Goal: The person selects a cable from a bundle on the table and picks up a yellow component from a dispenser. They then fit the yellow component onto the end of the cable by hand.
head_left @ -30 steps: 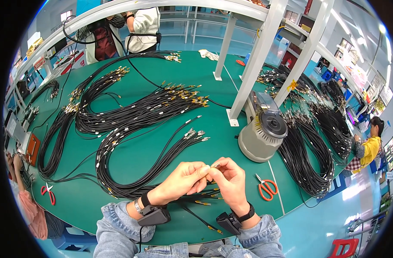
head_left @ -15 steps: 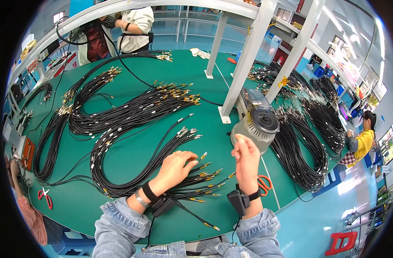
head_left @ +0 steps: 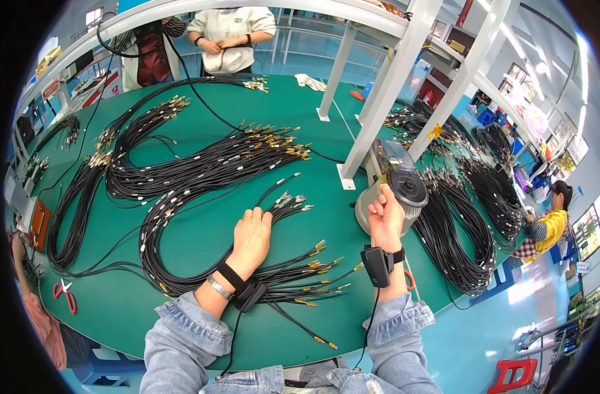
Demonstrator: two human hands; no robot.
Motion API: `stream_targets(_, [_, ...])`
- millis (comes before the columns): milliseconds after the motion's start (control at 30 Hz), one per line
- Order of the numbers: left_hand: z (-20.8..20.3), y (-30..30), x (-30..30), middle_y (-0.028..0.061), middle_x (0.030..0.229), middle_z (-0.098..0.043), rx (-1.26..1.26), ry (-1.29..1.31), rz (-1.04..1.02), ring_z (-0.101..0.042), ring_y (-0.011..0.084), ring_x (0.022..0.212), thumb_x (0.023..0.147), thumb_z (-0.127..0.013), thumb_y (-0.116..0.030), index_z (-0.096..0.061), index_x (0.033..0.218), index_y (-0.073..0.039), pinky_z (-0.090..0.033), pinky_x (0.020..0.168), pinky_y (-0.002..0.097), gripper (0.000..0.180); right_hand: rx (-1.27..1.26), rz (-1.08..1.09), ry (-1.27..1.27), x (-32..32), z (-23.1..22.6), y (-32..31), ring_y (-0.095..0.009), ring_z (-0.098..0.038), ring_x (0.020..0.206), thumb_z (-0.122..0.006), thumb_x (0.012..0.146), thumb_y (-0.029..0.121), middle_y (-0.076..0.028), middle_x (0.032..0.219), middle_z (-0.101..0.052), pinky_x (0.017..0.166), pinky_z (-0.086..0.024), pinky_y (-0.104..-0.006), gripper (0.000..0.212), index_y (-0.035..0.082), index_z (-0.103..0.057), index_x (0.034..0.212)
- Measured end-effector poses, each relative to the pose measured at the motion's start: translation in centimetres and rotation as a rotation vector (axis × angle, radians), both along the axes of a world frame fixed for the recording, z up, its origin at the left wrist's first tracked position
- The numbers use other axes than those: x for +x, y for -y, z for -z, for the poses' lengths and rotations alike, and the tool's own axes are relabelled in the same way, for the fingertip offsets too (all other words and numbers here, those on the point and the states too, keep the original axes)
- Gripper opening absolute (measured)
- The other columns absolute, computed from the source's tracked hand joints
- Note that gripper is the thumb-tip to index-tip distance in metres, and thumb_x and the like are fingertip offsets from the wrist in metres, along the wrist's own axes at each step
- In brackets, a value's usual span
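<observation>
My left hand (head_left: 253,235) lies over a bundle of black cables (head_left: 152,240), its back upward and its fingers curled down around cables. White-tagged cable ends (head_left: 295,202) stick out just beyond the fingers. Raised in front of a grey round-topped machine (head_left: 405,190), my right hand (head_left: 386,213) has its thumb and forefinger pinched together; whatever lies between them is too small to make out. Between my forearms, cables with yellow-tagged ends (head_left: 320,266) fan out over the table.
A larger pile of black cables (head_left: 208,164) covers the far left of the green table (head_left: 201,335); more coils (head_left: 464,243) lie right. White posts (head_left: 385,105) rise beside the machine. Red-handled scissors (head_left: 65,297) rest at left. Other people stand at the far side and right.
My left hand has moved left and away from me, from the yellow-tagged ends onto the bundle near the white-tagged ends. My right hand has shifted slightly right, in front of the machine.
</observation>
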State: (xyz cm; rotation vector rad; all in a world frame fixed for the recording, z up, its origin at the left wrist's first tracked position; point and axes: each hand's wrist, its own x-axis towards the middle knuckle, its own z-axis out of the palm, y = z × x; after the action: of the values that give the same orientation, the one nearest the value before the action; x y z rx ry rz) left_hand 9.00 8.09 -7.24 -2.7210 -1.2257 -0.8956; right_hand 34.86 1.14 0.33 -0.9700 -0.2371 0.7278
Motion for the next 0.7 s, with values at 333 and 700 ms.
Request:
stream_targets(333, [0.3, -0.4, -0.1, 0.0122, 0.086, -0.05, -0.059, -0.032, -0.023, -0.053, 0.0301, 0.084, 0.067, -0.066, 0.0, -0.054, 0.087, -0.004, -0.048, 0.069, 0.0385, 0.023, 0.073, -0.049, -0.078, -0.8, -0.4, 1.7, -0.006, -0.029, 0.044, -0.06, 0.088, 0.019, 0.004, 0.06, -0.042, 0.048, -0.028, -0.0235, 0.014, 0.006, -0.055, 0.09])
stream_targets(700, [0.5, -0.3, 0.0, 0.0126, 0.084, -0.05, -0.031, -0.01, -0.023, -0.053, 0.0302, 0.082, 0.069, -0.063, 0.0, -0.053, 0.084, -0.003, -0.049, 0.067, 0.0383, 0.018, -0.019, 0.097, -0.045, -0.8, -0.4, -0.5, -0.007, -0.029, 0.043, -0.06, 0.088, 0.015, 0.003, 0.06, -0.044, 0.05, -0.032, -0.0239, 0.014, 0.007, -0.051, 0.079])
